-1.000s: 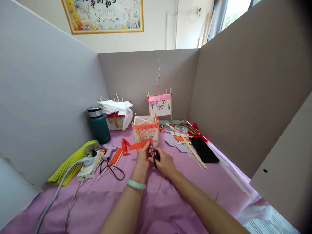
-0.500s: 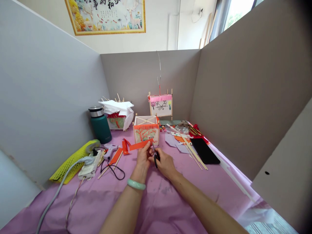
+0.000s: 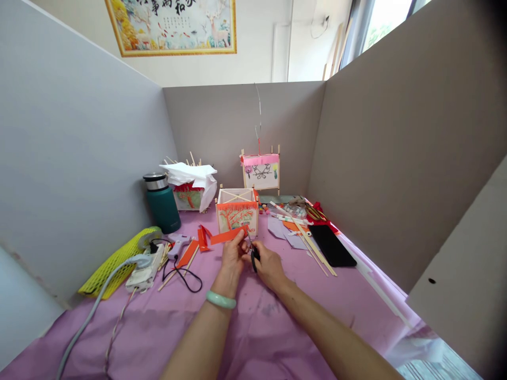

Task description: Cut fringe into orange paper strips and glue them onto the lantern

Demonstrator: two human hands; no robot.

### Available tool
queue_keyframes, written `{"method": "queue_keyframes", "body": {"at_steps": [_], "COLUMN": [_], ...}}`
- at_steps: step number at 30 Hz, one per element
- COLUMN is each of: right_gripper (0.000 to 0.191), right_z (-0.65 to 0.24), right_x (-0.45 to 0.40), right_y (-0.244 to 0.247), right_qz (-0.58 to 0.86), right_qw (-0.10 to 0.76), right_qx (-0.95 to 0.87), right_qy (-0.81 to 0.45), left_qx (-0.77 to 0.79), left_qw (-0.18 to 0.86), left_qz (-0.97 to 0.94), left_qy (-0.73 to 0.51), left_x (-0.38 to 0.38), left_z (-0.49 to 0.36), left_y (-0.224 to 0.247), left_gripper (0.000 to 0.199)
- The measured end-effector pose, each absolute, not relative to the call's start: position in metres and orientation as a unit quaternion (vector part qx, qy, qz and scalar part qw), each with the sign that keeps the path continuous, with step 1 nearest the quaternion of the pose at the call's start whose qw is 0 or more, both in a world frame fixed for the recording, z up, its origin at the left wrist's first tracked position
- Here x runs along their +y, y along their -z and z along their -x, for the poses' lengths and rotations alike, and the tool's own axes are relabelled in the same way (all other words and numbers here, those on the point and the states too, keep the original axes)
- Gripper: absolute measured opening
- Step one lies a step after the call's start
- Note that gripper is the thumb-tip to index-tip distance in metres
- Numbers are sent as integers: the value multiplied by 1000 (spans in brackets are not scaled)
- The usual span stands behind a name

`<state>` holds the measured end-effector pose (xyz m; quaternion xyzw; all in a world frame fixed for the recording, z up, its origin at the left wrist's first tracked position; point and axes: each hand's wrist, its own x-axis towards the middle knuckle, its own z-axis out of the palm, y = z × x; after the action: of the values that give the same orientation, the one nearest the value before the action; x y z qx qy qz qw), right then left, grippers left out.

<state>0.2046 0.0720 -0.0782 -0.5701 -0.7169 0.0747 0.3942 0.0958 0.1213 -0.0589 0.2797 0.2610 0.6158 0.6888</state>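
Between the thumb and fingers of my left hand (image 3: 234, 252) is the right end of an orange paper strip (image 3: 225, 236), whose folded far end trails to the left over the table. My right hand (image 3: 269, 264) grips black-handled scissors (image 3: 255, 258), their blades pointing up at the strip's right end. How far the blades are apart is too small to tell. Just behind both hands stands a box-shaped paper lantern (image 3: 237, 216) with a stick frame, an orange fringe and a drawn tree.
At left are a green bottle (image 3: 163, 206), a power strip (image 3: 144, 274), a glue gun (image 3: 179, 245) and its black cord. Wooden sticks (image 3: 317, 250) and a black phone (image 3: 331, 245) lie at right. A second lantern (image 3: 261, 173) hangs behind; grey panels enclose the table.
Almost nothing differs. The hands, strip and scissors hold nearly the same place, and the whole view has shifted very slightly.
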Motion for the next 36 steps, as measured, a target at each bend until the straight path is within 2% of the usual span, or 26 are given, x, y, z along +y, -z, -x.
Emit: {"method": "queue_keyframes", "body": {"at_steps": [36], "right_gripper": [28], "right_z": [-205], "right_x": [69], "right_y": [74], "right_qz": [565], "right_qw": [423], "right_qx": [-704], "right_qy": [-84], "left_qx": [270], "left_qw": [684], "left_qz": [-310], "left_qy": [-602], "left_x": [117], "left_z": [-98], "left_y": [54], "left_gripper": [43]}}
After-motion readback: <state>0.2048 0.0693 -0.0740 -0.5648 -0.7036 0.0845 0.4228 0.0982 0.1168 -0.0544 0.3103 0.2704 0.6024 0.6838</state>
